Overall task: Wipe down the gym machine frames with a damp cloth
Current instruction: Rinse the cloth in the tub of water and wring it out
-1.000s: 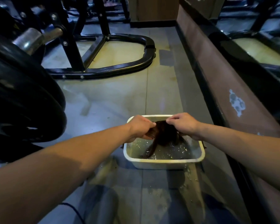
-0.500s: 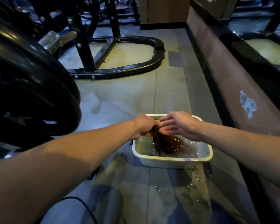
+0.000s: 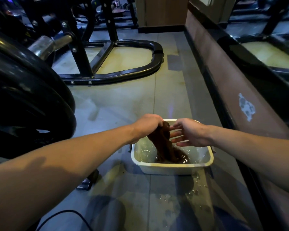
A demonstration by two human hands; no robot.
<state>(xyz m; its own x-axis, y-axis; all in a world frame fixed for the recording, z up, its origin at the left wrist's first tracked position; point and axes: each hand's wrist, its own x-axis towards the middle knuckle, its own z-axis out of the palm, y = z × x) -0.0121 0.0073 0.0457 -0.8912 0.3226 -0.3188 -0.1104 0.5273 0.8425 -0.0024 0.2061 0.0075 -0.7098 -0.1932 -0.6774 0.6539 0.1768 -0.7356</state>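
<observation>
Dim, bluish light; edges warped

Counts: two hands, left hand point(image 3: 146, 125) and right hand point(image 3: 189, 133). One brown cloth point(image 3: 163, 144). One white tub point(image 3: 172, 166) of water. Two black weight plates point(image 3: 32, 90) at left. One looped machine frame point(image 3: 123, 73) on the floor. One cable point(image 3: 60, 214).

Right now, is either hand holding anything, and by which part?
The left hand grips the brown cloth by its top end; the rest hangs into the basin. The right hand is open beside it, holding nothing.
</observation>
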